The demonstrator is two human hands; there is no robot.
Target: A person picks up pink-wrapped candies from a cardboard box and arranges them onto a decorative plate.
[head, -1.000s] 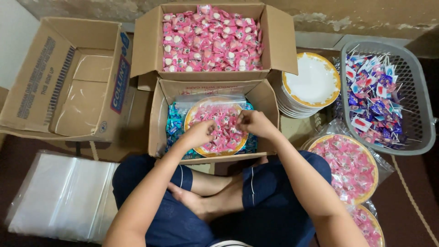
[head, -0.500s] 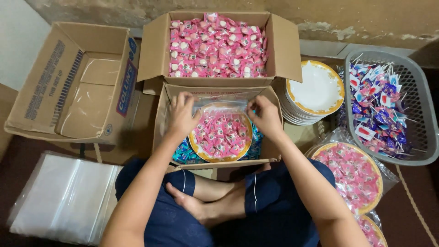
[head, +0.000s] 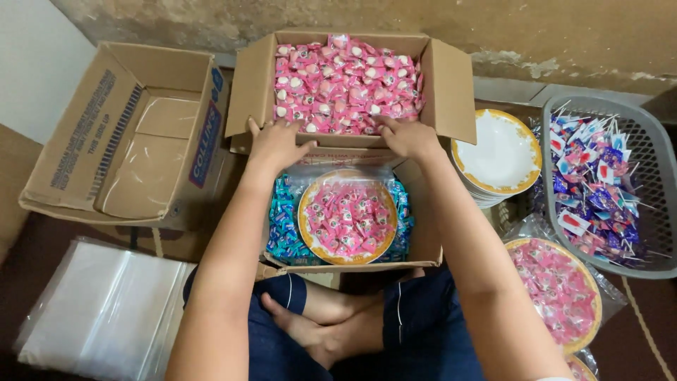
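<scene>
Left hand: it rests on the near edge of the far carton, fingers spread and open, tips just at the pink sweets; it grips nothing.
Right hand: it lies on the same near edge, a little more to the right, fingers loosely open and touching the sweets; nothing is held in it.
Far carton: brown cardboard box with its flaps standing open, on the floor close to the wall.
Pink sweets: many small wrapped pieces, pink and white, each with a round pale spot; they fill the far carton almost to the top in a loose heap.
Near carton: it stands directly before the far carton, between it and the person's crossed legs.
Filled plate: round plate with a yellow rim, heaped with the same pink sweets and wrapped in a clear bag; it lies inside the near carton on blue wrapped sweets.
Stack of plates: white plates with yellow rim, just to the right of the two cartons.
Grey basket: at the right side of the floor, holding blue and purple wrapped lollipops.
Empty carton: at the left, open.
Clear bags: a flat pile on the floor at the near left.
</scene>
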